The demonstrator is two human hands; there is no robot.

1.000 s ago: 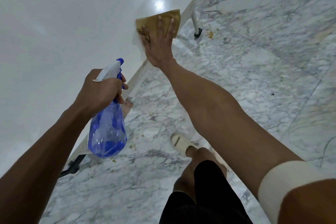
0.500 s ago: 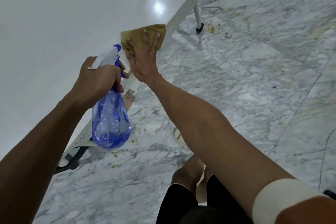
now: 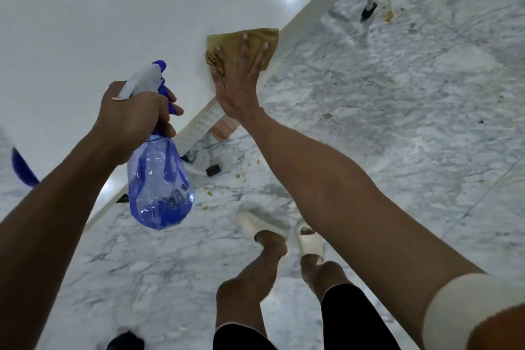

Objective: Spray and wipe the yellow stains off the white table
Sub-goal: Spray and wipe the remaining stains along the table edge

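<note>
Nearest: left hand (image 3: 133, 111) wrapped tight round neck of blue spray bottle (image 3: 159, 179), held above table's near edge, nozzle aimed up-table. Farther: right hand (image 3: 241, 77) flat, fingers spread, pressing tan cloth (image 3: 255, 37) onto white table (image 3: 113, 23) at its edge. Table's long edge runs diagonally away to upper right. No yellow stains visible on tabletop; crumbs on marble floor (image 3: 397, 122).

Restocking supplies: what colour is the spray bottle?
Translucent blue spray bottle with a white-and-blue trigger head, seen in the head view.
</note>
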